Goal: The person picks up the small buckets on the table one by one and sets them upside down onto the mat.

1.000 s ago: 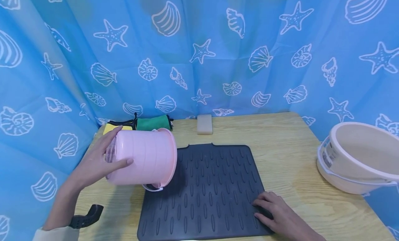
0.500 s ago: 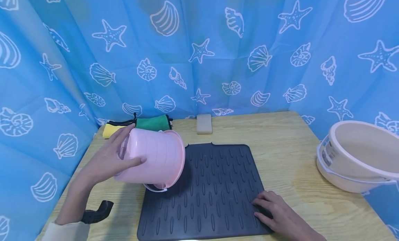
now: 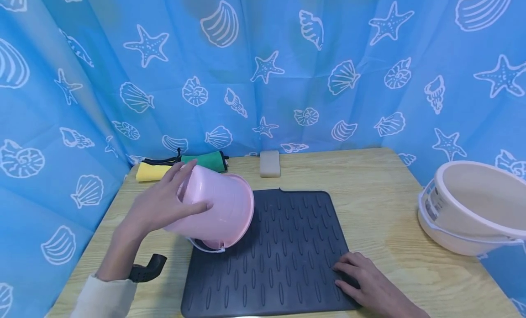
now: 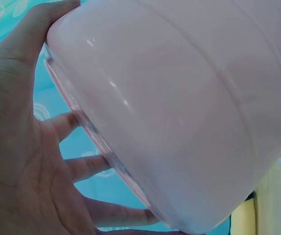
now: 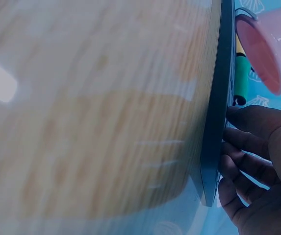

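Observation:
A pink bucket [image 3: 226, 206] lies tipped on its side in the air over the left part of a black ribbed mat [image 3: 283, 258], its mouth facing right and down. My left hand [image 3: 162, 204] grips it round the base, thumb on the near side and fingers spread over the bottom, as the left wrist view shows on the bucket [image 4: 179, 107]. The bucket's white handle [image 3: 205, 248] hangs below the rim. At the mat's right edge my right hand [image 3: 363, 281] rests with relaxed fingers, and its fingertips meet the mat [image 5: 214, 117] in the right wrist view.
A cream bucket [image 3: 464, 226] with a handle stands at the table's right side. Along the back lie a yellow cloth roll [image 3: 149, 172], a green cloth roll [image 3: 209, 161] and a beige block [image 3: 270, 164]. A blue seashell curtain [image 3: 287, 94] hangs behind the wooden table [image 3: 370, 185].
My left hand has carried the pink bucket to the right, farther over the mat, tilting its mouth more downward. The right hand has stayed in place.

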`<action>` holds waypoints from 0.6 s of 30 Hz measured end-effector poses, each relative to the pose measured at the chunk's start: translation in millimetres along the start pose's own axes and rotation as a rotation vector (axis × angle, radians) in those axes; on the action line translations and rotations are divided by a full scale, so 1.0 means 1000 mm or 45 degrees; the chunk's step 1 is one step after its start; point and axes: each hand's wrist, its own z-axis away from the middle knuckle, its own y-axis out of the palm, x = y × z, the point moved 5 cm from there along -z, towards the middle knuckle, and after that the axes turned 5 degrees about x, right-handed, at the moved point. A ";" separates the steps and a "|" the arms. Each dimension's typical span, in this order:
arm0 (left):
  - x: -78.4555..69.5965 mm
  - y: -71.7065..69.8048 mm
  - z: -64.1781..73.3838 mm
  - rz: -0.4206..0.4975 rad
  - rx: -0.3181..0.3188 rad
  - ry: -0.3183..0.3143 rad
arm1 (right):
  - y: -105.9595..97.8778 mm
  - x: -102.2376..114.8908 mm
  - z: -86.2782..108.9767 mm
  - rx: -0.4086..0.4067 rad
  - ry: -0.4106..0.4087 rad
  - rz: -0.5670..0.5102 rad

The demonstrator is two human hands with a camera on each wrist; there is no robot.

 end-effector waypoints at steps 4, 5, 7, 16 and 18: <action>-0.007 0.002 -0.007 -0.045 0.016 0.002 | 0.000 0.000 0.000 -0.013 -0.018 0.003; -0.008 0.003 -0.009 -0.044 0.017 0.002 | 0.000 0.000 0.001 -0.010 -0.016 0.002; -0.010 0.004 -0.012 -0.049 0.022 -0.002 | 0.000 0.000 0.001 -0.006 -0.010 0.000; -0.018 0.006 -0.023 -0.082 0.067 -0.002 | 0.000 0.001 0.001 -0.020 -0.013 0.001; -0.021 0.006 -0.026 -0.085 0.076 0.001 | 0.000 0.001 0.001 -0.019 -0.011 0.001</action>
